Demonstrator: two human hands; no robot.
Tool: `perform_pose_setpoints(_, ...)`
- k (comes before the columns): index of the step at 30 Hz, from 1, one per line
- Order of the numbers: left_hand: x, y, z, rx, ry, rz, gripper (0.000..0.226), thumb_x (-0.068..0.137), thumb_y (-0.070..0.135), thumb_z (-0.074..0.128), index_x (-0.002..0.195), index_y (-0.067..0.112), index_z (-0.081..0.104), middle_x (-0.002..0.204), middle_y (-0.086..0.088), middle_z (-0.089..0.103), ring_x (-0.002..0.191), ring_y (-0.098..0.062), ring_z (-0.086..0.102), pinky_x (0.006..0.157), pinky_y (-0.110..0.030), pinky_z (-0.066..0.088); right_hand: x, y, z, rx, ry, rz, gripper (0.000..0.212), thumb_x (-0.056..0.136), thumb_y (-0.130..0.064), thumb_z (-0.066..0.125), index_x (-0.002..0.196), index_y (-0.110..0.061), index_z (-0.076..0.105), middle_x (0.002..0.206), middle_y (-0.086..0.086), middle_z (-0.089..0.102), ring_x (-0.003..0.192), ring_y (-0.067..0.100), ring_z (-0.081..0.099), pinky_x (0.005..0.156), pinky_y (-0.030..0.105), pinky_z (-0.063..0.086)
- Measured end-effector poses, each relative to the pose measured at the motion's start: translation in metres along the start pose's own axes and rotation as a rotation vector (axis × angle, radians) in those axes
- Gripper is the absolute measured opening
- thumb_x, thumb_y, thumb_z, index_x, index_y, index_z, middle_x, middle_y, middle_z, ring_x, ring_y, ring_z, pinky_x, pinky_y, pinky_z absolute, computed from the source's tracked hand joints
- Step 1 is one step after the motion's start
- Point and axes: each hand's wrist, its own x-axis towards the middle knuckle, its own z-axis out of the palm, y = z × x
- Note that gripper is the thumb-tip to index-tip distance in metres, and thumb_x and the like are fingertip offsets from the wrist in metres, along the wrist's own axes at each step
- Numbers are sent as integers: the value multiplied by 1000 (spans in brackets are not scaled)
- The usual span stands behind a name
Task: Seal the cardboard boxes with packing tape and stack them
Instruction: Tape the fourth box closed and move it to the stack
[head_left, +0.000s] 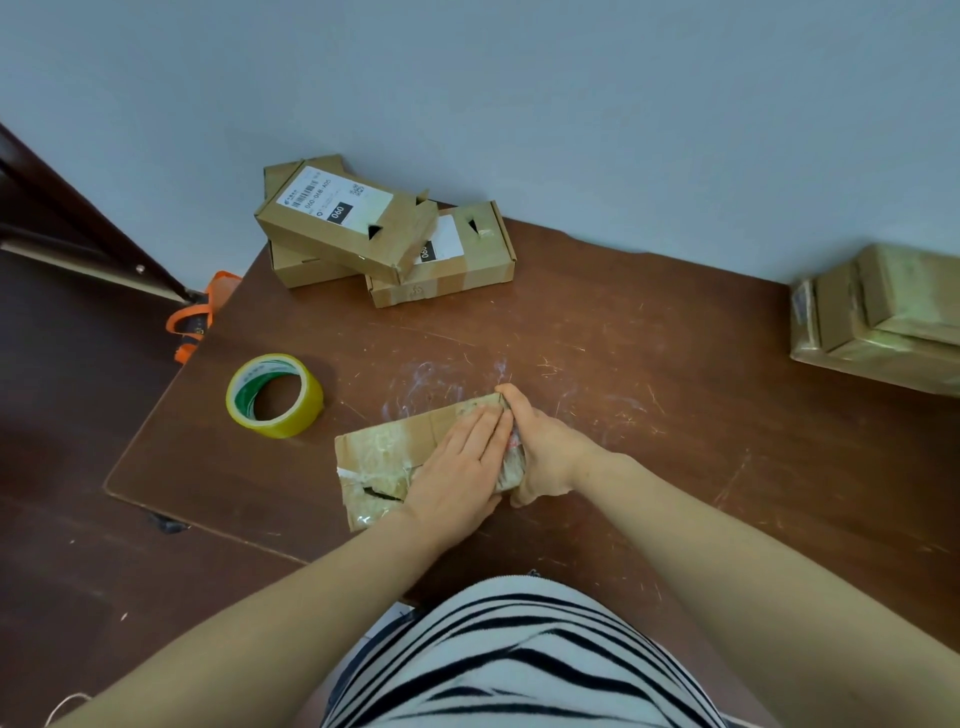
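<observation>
A flat cardboard box (384, 457), covered with clear tape, lies on the brown table (649, 364) in front of me. My left hand (462, 467) presses flat on its top with straight fingers. My right hand (540, 447) grips the box's right end, fingers curled round the edge. A roll of yellowish packing tape (274, 396) lies on the table to the left of the box, apart from both hands.
Three cardboard boxes with shipping labels (358, 228) are piled loosely at the table's back, near the wall. A stack of taped boxes (883, 317) stands at the right edge. An orange strap (192, 317) hangs beside the table's left corner.
</observation>
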Motion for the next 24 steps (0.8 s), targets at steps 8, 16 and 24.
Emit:
perform_pose_setpoints(8, 1, 2, 4, -25, 19, -24, 108, 55, 34, 89, 141, -5, 36, 131, -23, 53, 121, -35, 55, 103, -42, 41, 1, 1, 0, 2, 9, 4, 139, 61, -21, 87, 146, -32, -22, 145, 10, 34, 126, 30, 43, 102, 42, 42)
perform_pose_setpoints(16, 6, 5, -2, -1, 28, -47, 109, 84, 40, 63, 139, 11, -26, 161, -10, 3, 145, -29, 7, 119, -37, 11, 0, 1, 2, -16, 20, 2, 139, 57, -23, 88, 146, -30, -17, 132, 9, 44, 117, 29, 48, 96, 43, 47)
perform_pose_setpoints(24, 0, 2, 1, -123, -12, -31, 88, 96, 35, 52, 136, 7, -22, 158, -9, -11, 135, -10, -23, 114, -24, -11, -3, -2, -3, -4, 6, 12, 136, 59, -19, 87, 147, -32, -16, 140, 12, 36, 122, 32, 46, 99, 43, 45)
